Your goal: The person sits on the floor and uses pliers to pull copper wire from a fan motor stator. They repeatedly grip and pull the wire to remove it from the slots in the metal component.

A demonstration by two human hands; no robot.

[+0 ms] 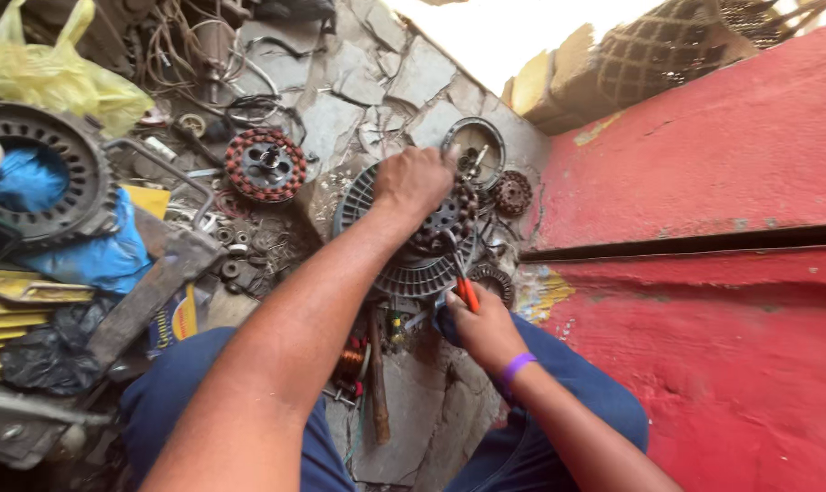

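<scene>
The motor core [436,228] is sitting on a ribbed fan plate [404,264] on the cracked stone floor [404,100], between the person's knees. The left hand [413,182] is pressing down on it, fingers curled over its top. The right hand [481,323] is gripping orange-handled pliers [463,282], fingers wrapped tight. If the pliers are slipping, they could be jabbing the left hand or tearing windings. The plier tips are hidden behind the core, and the parts beyond are too cluttered to identify.

hidden: left hand [413,182] covers the top of the round fan motor [413,246] | hidden: tool tip behind right hand [481,323] | cut off: black ring [49,182] at left edge | too small: bits on the stone floor [431,401]
</scene>
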